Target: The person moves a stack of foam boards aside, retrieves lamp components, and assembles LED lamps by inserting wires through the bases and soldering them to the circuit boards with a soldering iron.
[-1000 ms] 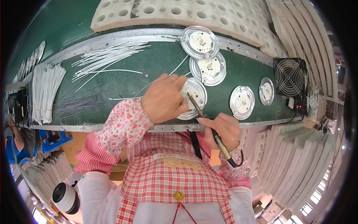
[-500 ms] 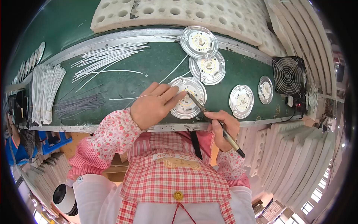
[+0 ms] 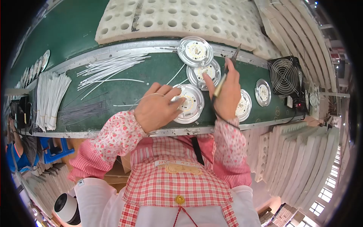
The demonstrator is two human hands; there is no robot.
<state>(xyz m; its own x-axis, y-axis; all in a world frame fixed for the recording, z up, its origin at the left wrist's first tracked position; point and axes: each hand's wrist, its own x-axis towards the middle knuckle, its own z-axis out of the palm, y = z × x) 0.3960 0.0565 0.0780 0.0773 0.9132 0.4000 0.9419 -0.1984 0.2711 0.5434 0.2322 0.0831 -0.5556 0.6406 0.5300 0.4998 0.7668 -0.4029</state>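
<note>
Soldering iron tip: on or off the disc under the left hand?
Off: the soldering iron points away from that disc, tip visibly clear.

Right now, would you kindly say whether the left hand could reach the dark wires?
Probably yes: mostly bare green bench lies between the left hand and the dark wires, with a thin white wire near the path, though the hand would first leave the round disc.

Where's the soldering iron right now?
Head view, right of centre: the soldering iron is in the right hand, tip up toward the holed foam block, just right of the two overlapping round plates.
</note>
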